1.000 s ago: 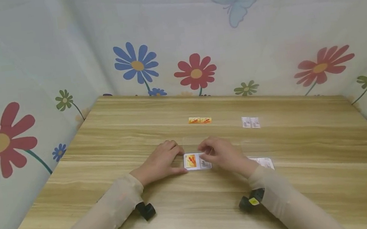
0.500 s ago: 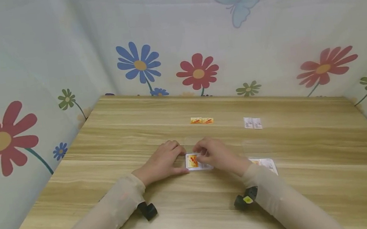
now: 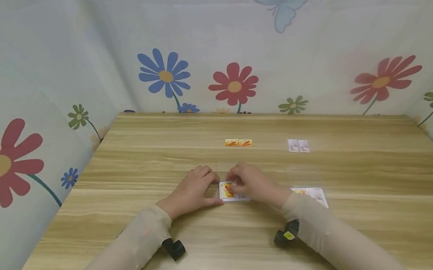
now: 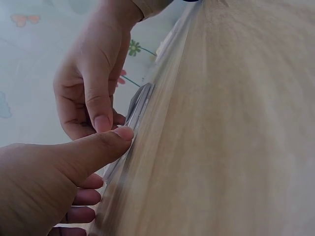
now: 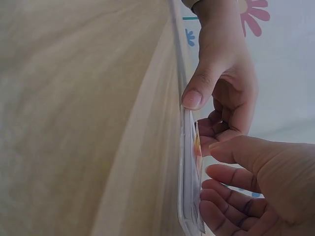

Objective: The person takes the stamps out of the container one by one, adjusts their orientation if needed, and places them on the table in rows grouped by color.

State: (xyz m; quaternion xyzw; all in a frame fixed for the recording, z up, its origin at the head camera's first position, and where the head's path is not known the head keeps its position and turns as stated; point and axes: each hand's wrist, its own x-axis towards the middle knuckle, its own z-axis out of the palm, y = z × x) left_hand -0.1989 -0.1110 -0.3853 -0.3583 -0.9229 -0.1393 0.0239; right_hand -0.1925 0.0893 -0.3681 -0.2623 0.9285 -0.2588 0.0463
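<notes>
In the head view a flat case with a white base and clear edges (image 3: 225,200) lies at the middle of the table. An orange-yellow picture card (image 3: 225,189) sits in its left part; my right hand covers most of the right part. My left hand (image 3: 190,189) holds the case's left end, thumb at the near edge and fingers toward the far edge. My right hand (image 3: 257,185) reaches over the case, its bent fingertips on the orange card. From the right wrist view, the card (image 5: 198,152) stands slightly proud of the case, close to the thumb and fingertips.
A second flat case (image 3: 317,194) with cards inside lies to the right, partly behind the right wrist, its clear lid (image 3: 305,173) folded back. Farther back lie a pair of orange cards (image 3: 238,142) and a pair of pale cards (image 3: 298,145). Flower-printed cloth surrounds the wooden table (image 3: 152,138).
My right hand has moved left across the case, from the pale card in its right part onto the orange card. The left hand keeps its hold on the case.
</notes>
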